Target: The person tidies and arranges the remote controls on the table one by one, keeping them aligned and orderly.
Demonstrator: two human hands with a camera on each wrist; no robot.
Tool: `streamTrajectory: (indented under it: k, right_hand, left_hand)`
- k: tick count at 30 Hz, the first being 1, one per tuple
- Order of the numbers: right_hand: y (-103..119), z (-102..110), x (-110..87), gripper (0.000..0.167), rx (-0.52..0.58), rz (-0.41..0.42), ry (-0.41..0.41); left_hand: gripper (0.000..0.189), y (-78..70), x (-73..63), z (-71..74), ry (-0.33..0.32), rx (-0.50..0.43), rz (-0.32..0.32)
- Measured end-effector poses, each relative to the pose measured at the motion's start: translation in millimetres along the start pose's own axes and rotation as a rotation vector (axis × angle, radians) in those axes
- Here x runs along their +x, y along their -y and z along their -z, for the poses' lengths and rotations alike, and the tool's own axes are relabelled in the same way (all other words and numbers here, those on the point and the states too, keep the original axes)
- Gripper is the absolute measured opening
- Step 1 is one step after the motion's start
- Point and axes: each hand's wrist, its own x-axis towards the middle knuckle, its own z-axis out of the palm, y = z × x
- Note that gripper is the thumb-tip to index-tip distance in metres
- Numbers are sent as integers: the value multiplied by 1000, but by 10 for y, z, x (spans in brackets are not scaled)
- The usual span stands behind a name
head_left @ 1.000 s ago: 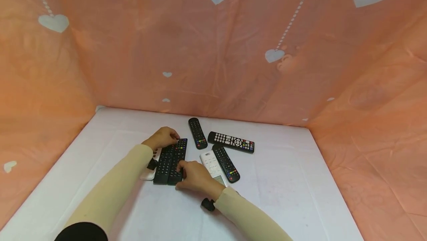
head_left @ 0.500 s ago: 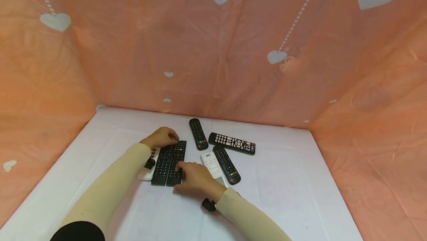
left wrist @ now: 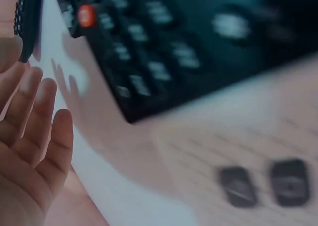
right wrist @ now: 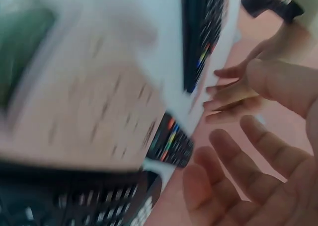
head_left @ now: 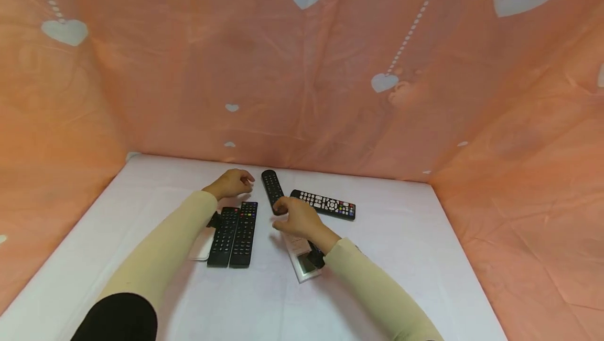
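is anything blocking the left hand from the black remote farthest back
Nothing visible stands between the left hand and the rear black remote: only white tabletop shows in the gap. From the other side, the right hand overlaps that remote's near end in the head view.

"Is it bright?"
"Yes, the white table (head_left: pixel 387 273) is bright, with soft shadows beside the sleeves (head_left: pixel 165 246)."
"And the wrist pictures?"
"Blurry! In the right one, the white remote (right wrist: pixel 84 107) looks all smeary."

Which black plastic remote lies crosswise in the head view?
The oblong black remote with mostly white buttons, farthest right; the three dark-buttoned black remotes to its left run more nearly lengthwise.
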Motion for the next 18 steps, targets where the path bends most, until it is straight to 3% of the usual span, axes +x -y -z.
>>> streamTrajectory:
  k: [8, 12, 18]
  right_hand:
    - [-228, 2, 229, 63, -13, -69, 28]
    - [-295, -7, 313, 68, 6, -49, 59]
    - [-383, -61, 380, 68, -21, -73, 68]
  left_hand:
    - [54, -6, 269, -58, -27, -61, 31]
    - [58, 17, 364, -59, -12, -78, 7]
    - [62, 20, 424, -147, 26, -174, 31]
